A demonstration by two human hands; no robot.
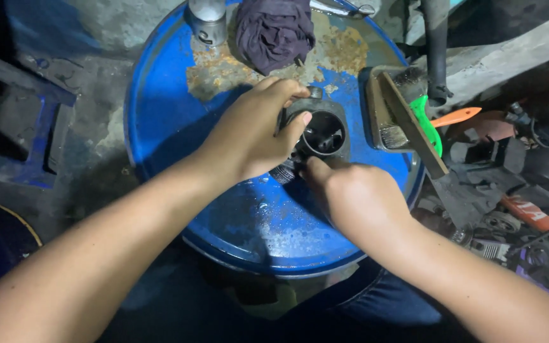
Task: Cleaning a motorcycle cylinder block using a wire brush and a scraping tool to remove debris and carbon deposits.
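Observation:
A dark metal cylinder part (323, 133) with a round open bore rests on the rusty top of a blue drum (179, 114). My left hand (252, 130) grips the part's left side, thumb on the rim of the bore. My right hand (351, 194) presses its fingertips against the near lower edge of the part, where a ribbed bit shows. What the right fingers pinch there is hidden.
A dark purple rag (273, 30) and a metal can (208, 19) lie at the drum's far edge. A wide brush (389, 105) and a green-handled tool (428, 121) sit at the right rim. Engine parts and tools (509, 190) clutter the floor to the right.

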